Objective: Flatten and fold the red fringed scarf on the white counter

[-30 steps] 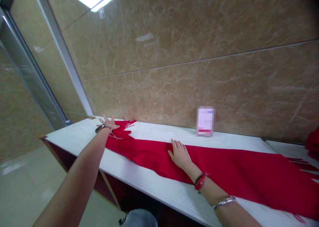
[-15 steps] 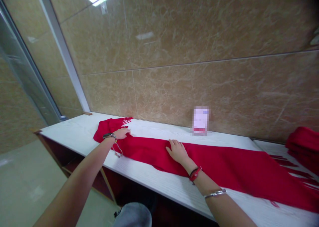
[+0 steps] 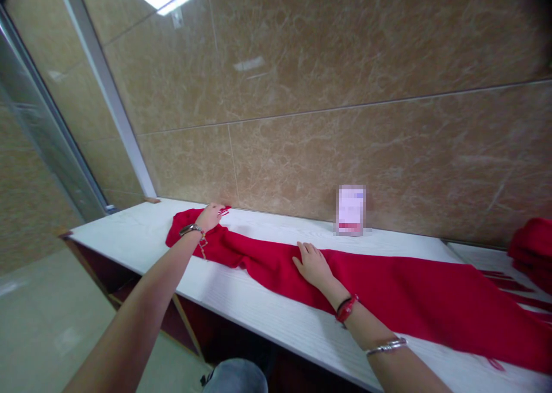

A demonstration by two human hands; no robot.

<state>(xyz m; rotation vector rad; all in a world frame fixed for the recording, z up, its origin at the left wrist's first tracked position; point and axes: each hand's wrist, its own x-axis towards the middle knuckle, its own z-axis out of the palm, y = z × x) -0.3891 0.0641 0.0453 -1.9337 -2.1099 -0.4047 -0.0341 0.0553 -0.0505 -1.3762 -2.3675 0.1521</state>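
A long red scarf [image 3: 409,292] with fringed ends lies along the white counter. Toward its left end, my left hand [image 3: 210,216] has its fingers closed on the cloth beside the fringe. The scarf is folded over and bunched under that hand, and wrinkles run from there toward the middle; the fingertips are partly hidden. My right hand [image 3: 314,264] rests palm down on the scarf's middle, fingers stretched out and slightly apart. Flat cloth extends from it to the fringe at the right.
The white counter [image 3: 116,226] runs along a tan marble wall [image 3: 302,151], with open shelves beneath its front edge. Behind the scarf, a blurred-out card [image 3: 351,209] stands against the wall. A stack of folded red cloth [image 3: 532,252] sits at the far right.
My left hand has moved away from me toward the wall, onto the fringed end. The scarf's left part has bunched and wrinkled. My right hand stays flat on the cloth.
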